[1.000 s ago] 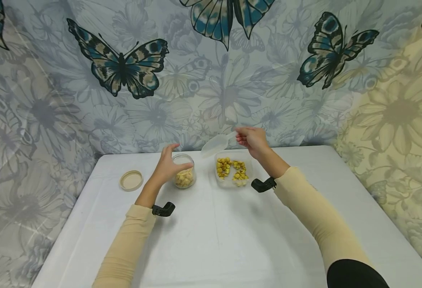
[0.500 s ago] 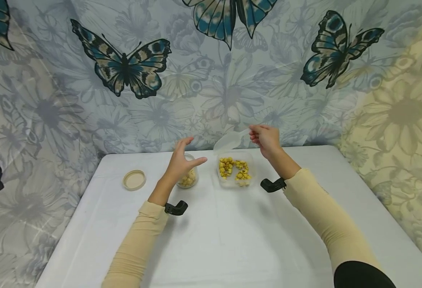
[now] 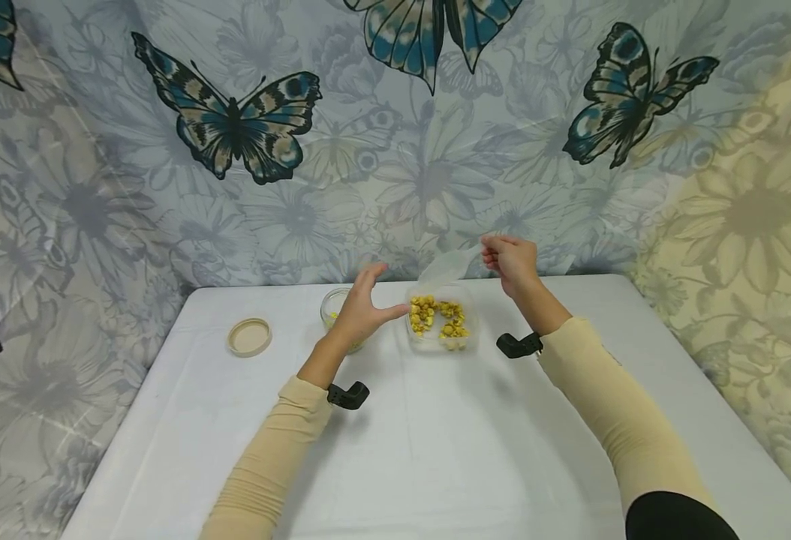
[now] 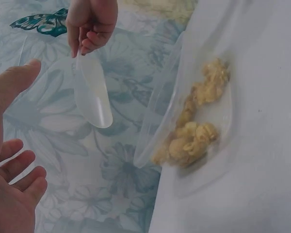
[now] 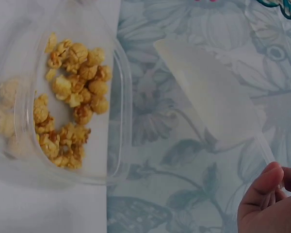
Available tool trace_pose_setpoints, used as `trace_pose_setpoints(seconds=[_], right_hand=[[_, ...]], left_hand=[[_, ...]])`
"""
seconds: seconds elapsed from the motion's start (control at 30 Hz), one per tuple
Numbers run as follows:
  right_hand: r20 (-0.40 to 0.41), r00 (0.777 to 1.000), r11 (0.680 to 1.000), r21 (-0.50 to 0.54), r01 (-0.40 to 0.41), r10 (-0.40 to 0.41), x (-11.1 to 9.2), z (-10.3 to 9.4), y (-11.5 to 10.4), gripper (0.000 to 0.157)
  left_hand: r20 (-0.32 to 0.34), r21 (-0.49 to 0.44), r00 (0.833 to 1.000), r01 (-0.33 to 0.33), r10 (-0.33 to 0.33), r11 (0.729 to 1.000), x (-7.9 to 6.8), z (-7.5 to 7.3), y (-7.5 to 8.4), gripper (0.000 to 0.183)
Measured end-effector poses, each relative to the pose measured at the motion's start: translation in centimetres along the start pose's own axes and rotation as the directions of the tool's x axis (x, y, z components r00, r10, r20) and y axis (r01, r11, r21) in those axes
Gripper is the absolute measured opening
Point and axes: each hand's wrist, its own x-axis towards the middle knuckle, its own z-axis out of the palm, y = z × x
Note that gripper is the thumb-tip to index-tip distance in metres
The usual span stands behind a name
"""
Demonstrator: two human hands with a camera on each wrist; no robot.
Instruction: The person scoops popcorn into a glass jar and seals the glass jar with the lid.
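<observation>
Butterfly backdrop (image 3: 436,180), right fingers (image 3: 497,244) around scoop (image 5: 211,92), left fingers (image 4: 18,166) far from thumb (image 4: 14,85)

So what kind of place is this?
Probably a corner indoors set up for small jobs, though I can't be sure: a white table, a butterfly-patterned wall behind it, and a tub of popcorn.

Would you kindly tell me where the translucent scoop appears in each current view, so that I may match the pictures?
Head: the scoop is just right of centre, held by the right hand.
Left wrist: the scoop is left of centre, in the upper half.
Right wrist: the scoop is in the right half, its handle toward lower right.
Shared landmark: the clear popcorn container.
</observation>
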Motion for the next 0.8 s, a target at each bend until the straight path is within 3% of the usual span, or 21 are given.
trace_pose_setpoints(seconds=[0.33,0.5,0.8], right_hand=[[-0.046,0.998,0.996,-0.086,0.035,-0.039,0.3,-0.5,0.3,0.021],[-0.071,0.994,0.986,-0.149,0.070,-0.081,0.4,-0.6,0.5,0.016],[-0.078,0.981,0.936,-0.321,0.144,-0.178,0.1,-0.5,1.0,0.020]], left_hand=[[0.037,0.021,0.999,0.006,-0.007,1.000,0.1,2.0,-0.5,0.085],[0.065,0.017,0.996,0.057,-0.058,0.998,0.1,2.9,-0.9,0.087],[0.114,0.065,0.984,0.132,-0.139,0.989,0.1,4.5,-1.9,0.091]])
